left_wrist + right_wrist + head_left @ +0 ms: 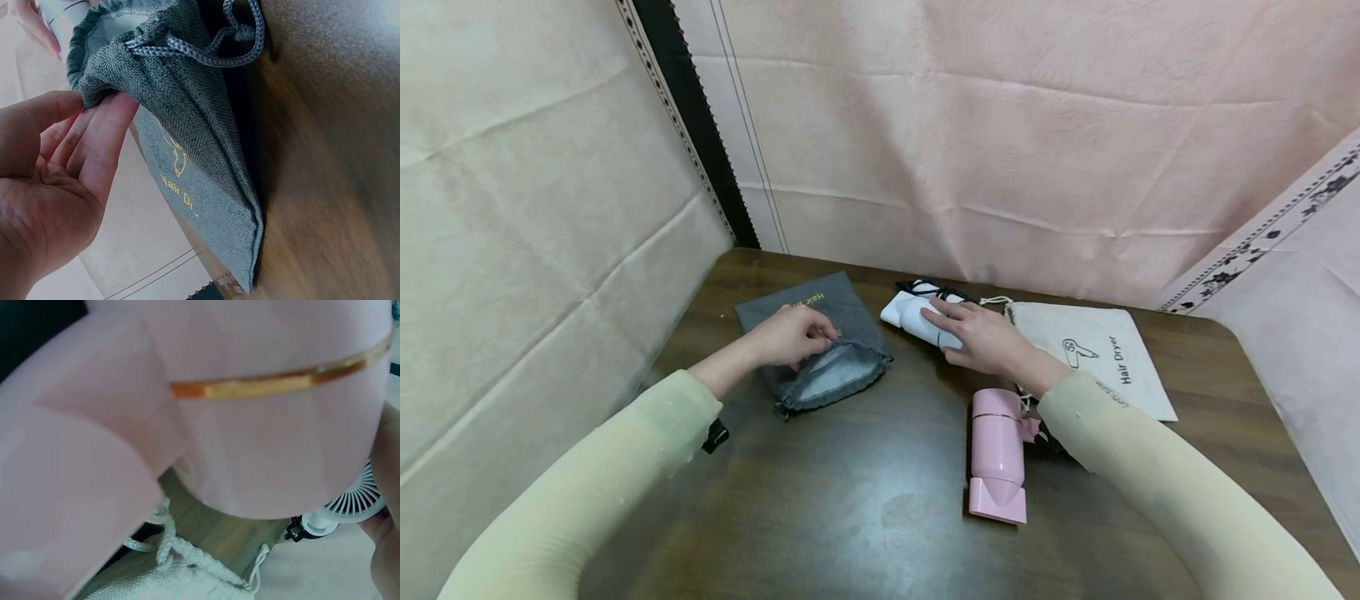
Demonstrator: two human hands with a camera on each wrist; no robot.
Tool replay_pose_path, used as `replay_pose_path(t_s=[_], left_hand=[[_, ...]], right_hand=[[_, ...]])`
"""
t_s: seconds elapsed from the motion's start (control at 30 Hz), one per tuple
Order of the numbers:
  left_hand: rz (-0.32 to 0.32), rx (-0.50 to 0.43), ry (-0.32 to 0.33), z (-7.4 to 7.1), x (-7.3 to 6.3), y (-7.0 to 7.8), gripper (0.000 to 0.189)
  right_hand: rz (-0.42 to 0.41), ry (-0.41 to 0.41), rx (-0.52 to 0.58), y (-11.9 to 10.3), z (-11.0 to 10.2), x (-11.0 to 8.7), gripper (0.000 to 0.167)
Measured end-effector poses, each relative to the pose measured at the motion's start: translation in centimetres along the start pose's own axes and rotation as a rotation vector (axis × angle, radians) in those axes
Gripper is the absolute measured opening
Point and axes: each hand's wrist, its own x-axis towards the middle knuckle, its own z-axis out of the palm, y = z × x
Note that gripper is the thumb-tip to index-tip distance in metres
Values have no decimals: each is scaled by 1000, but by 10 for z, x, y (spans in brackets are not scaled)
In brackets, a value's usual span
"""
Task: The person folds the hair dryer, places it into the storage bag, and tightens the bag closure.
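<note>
Grey pouch's rim (848, 395) is pinched by left hand (792, 337); right hand (983, 337) grips white dryer (912, 314) near table's far edge (874, 280).

"What stands behind the table (850, 492)?"

"A pale pink cloth (1015, 142), creased along straight fold lines and faintly patterned, hanging as a wall behind the far edge."

"And to the left?"

"A cream cloth (527, 208), creased too. Where it nears the pink one, a black band (696, 108) with a jagged edge slants down, a dotted trim (662, 79) running alongside it."

"The right?"

"A whitish strip (1262, 237) with dark flowers slopes toward the table, a pale cloth (1300, 308) below it."

"The tabletop?"

"Dark brown wood grain, rounded far corners, a soft glare on the near middle."
</note>
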Motion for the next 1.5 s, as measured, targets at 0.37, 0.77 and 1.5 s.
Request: replay_pose_path(t_s=[0.37, 0.77, 1.5], left_hand=[[9, -2, 6, -1, -1, 1, 20], [-7, -19, 23, -2, 0, -4, 20], [-6, -40, 30, -6, 6, -2, 22]], right_hand=[[-109, 89, -47, -15, -6, -4, 61], [-219, 160, -141, -24, -15, -13, 61], [-466, 364, -379, -69, -47, -36, 61]])
